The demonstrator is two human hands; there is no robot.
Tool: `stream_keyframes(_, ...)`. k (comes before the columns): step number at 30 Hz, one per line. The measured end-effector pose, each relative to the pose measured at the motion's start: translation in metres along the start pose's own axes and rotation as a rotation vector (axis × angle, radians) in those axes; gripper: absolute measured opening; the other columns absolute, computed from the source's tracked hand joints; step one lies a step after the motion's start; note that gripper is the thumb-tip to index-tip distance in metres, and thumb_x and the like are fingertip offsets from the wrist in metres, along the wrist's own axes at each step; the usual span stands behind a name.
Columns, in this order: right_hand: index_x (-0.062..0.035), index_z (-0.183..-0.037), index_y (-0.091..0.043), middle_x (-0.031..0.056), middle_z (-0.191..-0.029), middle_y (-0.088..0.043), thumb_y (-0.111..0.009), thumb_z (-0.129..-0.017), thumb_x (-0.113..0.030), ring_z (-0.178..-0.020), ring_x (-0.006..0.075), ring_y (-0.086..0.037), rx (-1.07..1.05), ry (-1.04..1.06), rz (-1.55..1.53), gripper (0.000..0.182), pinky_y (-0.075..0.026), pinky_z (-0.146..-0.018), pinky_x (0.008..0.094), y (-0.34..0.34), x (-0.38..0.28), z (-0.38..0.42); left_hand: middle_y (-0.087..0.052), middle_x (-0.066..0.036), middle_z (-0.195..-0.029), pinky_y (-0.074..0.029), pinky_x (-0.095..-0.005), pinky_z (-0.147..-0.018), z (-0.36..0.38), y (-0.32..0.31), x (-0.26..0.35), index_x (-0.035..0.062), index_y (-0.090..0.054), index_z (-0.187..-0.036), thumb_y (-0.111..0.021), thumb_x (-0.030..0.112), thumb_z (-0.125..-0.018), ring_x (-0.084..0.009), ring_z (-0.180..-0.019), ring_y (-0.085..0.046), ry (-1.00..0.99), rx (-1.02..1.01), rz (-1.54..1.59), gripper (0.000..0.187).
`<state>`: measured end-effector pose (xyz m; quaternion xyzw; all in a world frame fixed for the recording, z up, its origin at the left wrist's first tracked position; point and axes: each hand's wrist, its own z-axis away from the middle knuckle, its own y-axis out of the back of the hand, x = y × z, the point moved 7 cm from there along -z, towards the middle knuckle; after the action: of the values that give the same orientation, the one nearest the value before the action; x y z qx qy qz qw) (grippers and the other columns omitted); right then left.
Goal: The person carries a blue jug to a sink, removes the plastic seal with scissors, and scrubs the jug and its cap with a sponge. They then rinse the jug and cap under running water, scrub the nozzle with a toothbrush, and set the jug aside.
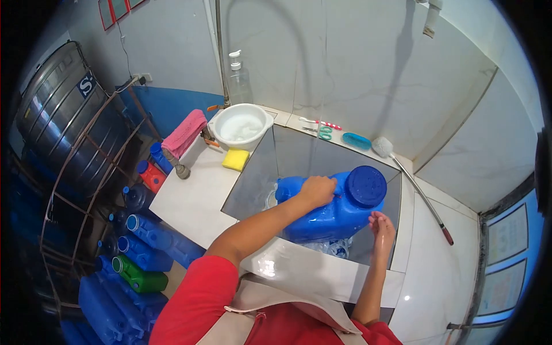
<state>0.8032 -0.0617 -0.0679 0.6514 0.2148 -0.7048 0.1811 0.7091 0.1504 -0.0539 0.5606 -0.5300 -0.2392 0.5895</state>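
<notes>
A blue plastic water jug [322, 221] with a round dark blue cap [366, 186] stands tilted in the grey tiled sink [259, 164]. My left hand [317, 191] is closed around the jug's top handle, beside the cap. At the jug's right shoulder, just below the cap, is my right hand [382, 227]; its wet fingers are loosely bent and hold nothing, the tips right by the blue plastic. Under the jug, clear plastic items [339, 248] show in part in the sink. The jug's underside is hidden.
A white basin [240, 127] of suds, a yellow sponge [236, 159] and a pink towel [185, 133] sit left of the sink. Scissors [325, 133], a blue brush [356, 141] and a long-handled brush [422, 198] lie behind and right. Several jugs [144, 253] stand lower left.
</notes>
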Motion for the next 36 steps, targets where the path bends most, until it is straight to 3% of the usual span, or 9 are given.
stream_keyframes(5,0.001,-0.102,-0.057,0.0093,-0.098,-0.062,-0.045,-0.092,-0.013,-0.083,0.0138,-0.06,0.018,-0.054,-0.152,0.021,-0.047,-0.074,0.0239,0.018,0.012,0.007,-0.063,-0.018,-0.069,-0.047,-0.046,-0.055,0.026,0.0,0.005,0.0069,-0.043,-0.128,-0.059,0.019,-0.074,-0.0348,-0.064,-0.062,0.024,0.014,-0.072,0.058)
stream_keyframes(11,0.0008,-0.101,-0.056,0.0108,-0.096,-0.062,-0.045,-0.09,-0.009,-0.077,0.0136,-0.061,-0.17,-0.166,-0.154,0.019,-0.049,-0.069,0.0226,0.008,0.033,0.034,-0.063,-0.014,-0.07,-0.047,-0.0444,-0.054,0.06,0.009,0.001,0.0162,-0.044,-0.13,-0.061,0.018,-0.072,-0.0325,-0.062,-0.062,-0.012,0.008,-0.088,0.06)
stream_keyframes(21,-0.0017,-0.099,-0.055,0.0083,-0.09,-0.062,-0.05,-0.088,-0.014,-0.072,0.0134,-0.06,-0.113,-0.055,-0.319,0.017,-0.05,-0.067,0.0236,0.025,0.022,0.031,-0.061,-0.016,-0.066,-0.046,-0.0423,-0.053,0.113,0.106,-0.012,0.0205,-0.052,-0.125,-0.061,0.016,-0.068,-0.0332,-0.059,-0.059,0.051,0.315,-0.002,0.058)
stream_keyframes(24,-0.003,-0.1,-0.055,0.0071,-0.092,-0.062,-0.053,-0.087,-0.017,-0.073,0.014,-0.059,-0.008,-0.002,-0.465,0.019,-0.049,-0.068,0.0241,0.016,0.014,0.034,-0.059,-0.016,-0.064,-0.048,-0.0361,-0.056,0.149,0.145,-0.033,0.0191,-0.052,-0.125,-0.061,0.009,-0.064,-0.03,-0.059,-0.06,0.216,0.427,0.096,0.063)
stream_keyframes(26,-0.0037,-0.102,-0.055,0.0066,-0.094,-0.061,-0.053,-0.087,-0.019,-0.076,0.0146,-0.058,0.034,0.038,-0.491,0.021,-0.048,-0.069,0.0245,0.006,0.017,0.032,-0.062,-0.013,-0.066,-0.049,-0.0327,-0.057,0.184,0.169,-0.056,0.0223,-0.043,-0.133,-0.06,0.006,-0.065,-0.0221,-0.056,-0.061,0.392,0.528,0.294,0.072)
stream_keyframes(28,-0.0045,-0.103,-0.054,0.0062,-0.096,-0.06,-0.053,-0.087,-0.021,-0.078,0.0152,-0.057,0.053,0.059,-0.508,0.023,-0.048,-0.07,0.025,-0.009,0.022,0.034,-0.064,-0.009,-0.065,-0.046,-0.0237,-0.056,0.221,0.189,-0.074,0.0208,-0.035,-0.139,-0.058,-0.004,-0.064,-0.0087,-0.057,-0.057,0.254,0.81,0.465,0.082)
stream_keyframes(32,-0.0038,-0.107,-0.051,0.0057,-0.101,-0.054,-0.049,-0.088,-0.015,-0.084,0.0145,-0.054,0.051,0.028,-0.529,0.022,-0.044,-0.074,0.0253,-0.065,0.021,0.051,-0.061,-0.006,-0.099,-0.042,-0.0199,-0.08,0.324,0.221,-0.108,0.0138,-0.023,-0.143,-0.06,-0.009,-0.068,-0.0084,-0.082,-0.055,0.3,0.973,0.542,0.087)
stream_keyframes(34,-0.0032,-0.107,-0.051,0.0061,-0.101,-0.054,-0.049,-0.088,-0.015,-0.085,0.0145,-0.054,-0.023,0.076,-0.516,0.022,-0.044,-0.074,0.0258,-0.105,0.018,0.065,-0.057,-0.005,-0.112,-0.041,-0.0226,-0.086,0.389,0.238,-0.104,0.0108,-0.025,-0.143,-0.061,-0.01,-0.067,-0.0104,-0.093,-0.053,0.552,0.966,0.856,0.086)
stream_keyframes(36,-0.0031,-0.107,-0.051,0.0062,-0.101,-0.054,-0.049,-0.088,-0.016,-0.086,0.0149,-0.053,-0.137,0.101,-0.482,0.022,-0.044,-0.075,0.0265,-0.156,0.011,0.087,-0.057,-0.006,-0.114,-0.043,-0.0251,-0.086,0.461,0.254,-0.121,0.0129,-0.025,-0.143,-0.06,-0.01,-0.068,-0.0108,-0.094,-0.055,0.558,1.041,0.768,0.086)
